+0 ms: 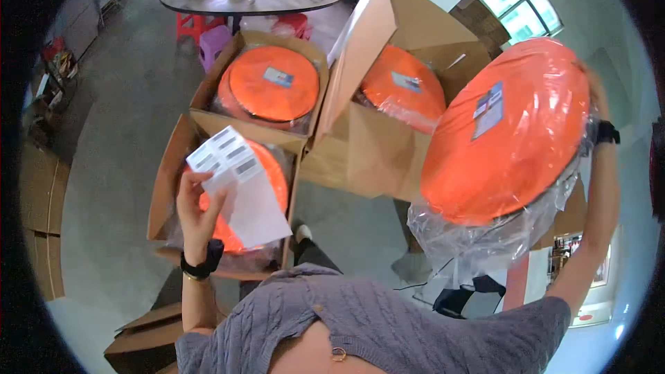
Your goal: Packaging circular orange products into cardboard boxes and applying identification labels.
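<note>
My left hand [195, 209] pinches a white sheet of barcode labels [253, 204] between thumb and fingers. Below the sheet lies an orange round item [277, 176] in an open cardboard box [166, 190]. Raised on the right is a large orange disc-shaped item [512, 156] wrapped in clear plastic, tilted, with a grey label [488, 111] on its face. My right hand [594, 93] grips its far right edge; the fingers are partly hidden and blurred. Loose plastic wrap [471, 246] hangs from its lower side.
Another open box [201, 97] holds stacked orange rounds [273, 83]. A taller box [360, 62] with raised flaps contains another orange round [402, 86]. Behind are a round table [277, 0], a red stool [192, 25] and a purple stool [215, 47]. Cartons [43, 187] stand at left.
</note>
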The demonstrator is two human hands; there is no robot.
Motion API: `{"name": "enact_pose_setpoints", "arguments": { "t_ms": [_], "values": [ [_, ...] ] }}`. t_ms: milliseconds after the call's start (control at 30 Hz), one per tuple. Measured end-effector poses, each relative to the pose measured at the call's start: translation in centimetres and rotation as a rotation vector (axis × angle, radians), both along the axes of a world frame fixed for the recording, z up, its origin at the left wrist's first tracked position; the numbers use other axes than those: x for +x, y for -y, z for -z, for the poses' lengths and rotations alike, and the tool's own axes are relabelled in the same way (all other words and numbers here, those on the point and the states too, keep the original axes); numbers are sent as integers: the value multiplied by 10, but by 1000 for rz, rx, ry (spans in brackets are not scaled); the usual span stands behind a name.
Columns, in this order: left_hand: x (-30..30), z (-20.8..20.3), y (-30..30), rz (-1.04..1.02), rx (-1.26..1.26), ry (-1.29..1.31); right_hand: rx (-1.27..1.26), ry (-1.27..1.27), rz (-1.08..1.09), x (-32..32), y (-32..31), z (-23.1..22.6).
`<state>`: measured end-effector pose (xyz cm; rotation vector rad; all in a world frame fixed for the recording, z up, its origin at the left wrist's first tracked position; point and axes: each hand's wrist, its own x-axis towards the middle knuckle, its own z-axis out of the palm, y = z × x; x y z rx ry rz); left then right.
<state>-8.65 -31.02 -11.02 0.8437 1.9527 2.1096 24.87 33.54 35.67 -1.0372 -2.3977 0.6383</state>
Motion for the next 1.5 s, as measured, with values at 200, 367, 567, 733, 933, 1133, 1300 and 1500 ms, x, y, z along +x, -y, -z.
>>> {"name": "enact_pose_setpoints", "arguments": {
  "t_ms": [200, 367, 567, 733, 933, 1133, 1300, 1500],
  "values": [
    [26, -3, -67, -162, -5, 54, -134, -7, 131, -81, -80, 11],
    [43, -11, -124, -210, -72, 16, -197, -158, -134, -75, -185, 13],
    [45, -22, -143, -249, -159, 61, 97, -82, -183, -31, -332, 141],
    [46, -35, -182, -244, -257, 43, 133, 432, 69, -21, -369, 256],
    [42, -40, -195, -67, -11, 211, -403, -216, -255, -135, 31, 269],
    [55, -32, -135, -19, 69, 298, -524, 143, -1023, -113, 225, 330],
    [53, -33, -76, 92, 105, 394, -667, -433, -758, -163, 368, 406],
    [40, -18, 19, 118, -7, 424, -708, -379, -638, -203, 472, 453]
  ]
}}
